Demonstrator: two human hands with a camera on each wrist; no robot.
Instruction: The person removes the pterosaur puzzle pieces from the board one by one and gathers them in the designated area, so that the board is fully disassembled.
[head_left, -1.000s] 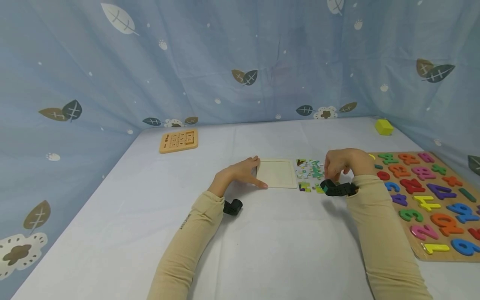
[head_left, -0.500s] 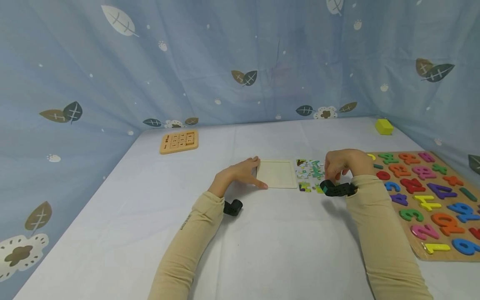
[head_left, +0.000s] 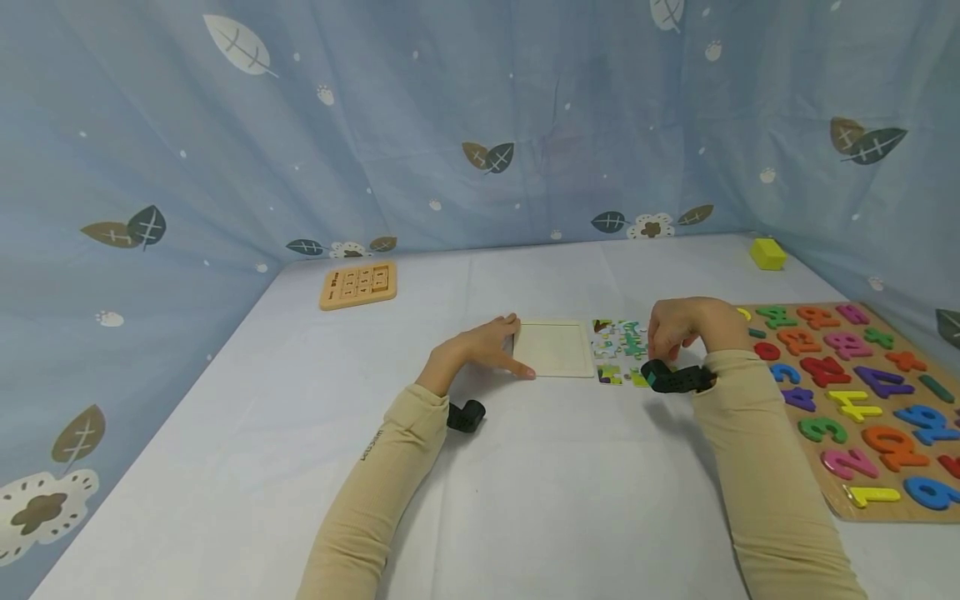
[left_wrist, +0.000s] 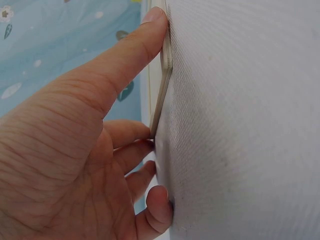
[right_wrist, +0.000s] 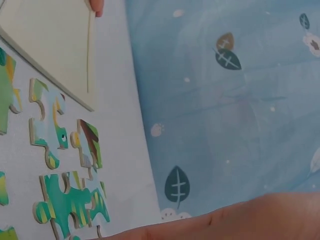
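My left hand [head_left: 487, 343] rests at the left side of a pale wooden puzzle tray [head_left: 555, 348]. In the left wrist view the thumb [left_wrist: 132, 50] lies on the tray's edge, and a fingertip touches its side. To the tray's right, several jigsaw pieces [head_left: 621, 342] with a green and pale-blue picture lie on the table, some joined. Over their right end hangs my right hand [head_left: 675, 325], fingers bent downward. What its fingertips touch is hidden in the head view. The right wrist view shows only part of this hand [right_wrist: 240, 220], beside joined green pieces [right_wrist: 70, 202].
A board of colourful raised letters and numbers [head_left: 847, 408] lies at the right, beneath the right forearm's side. A yellow block [head_left: 768, 254] stands at the back right. At the back left lies a wooden number-slide puzzle [head_left: 358, 285]. A patterned blue curtain [head_left: 555, 125] closes the back.
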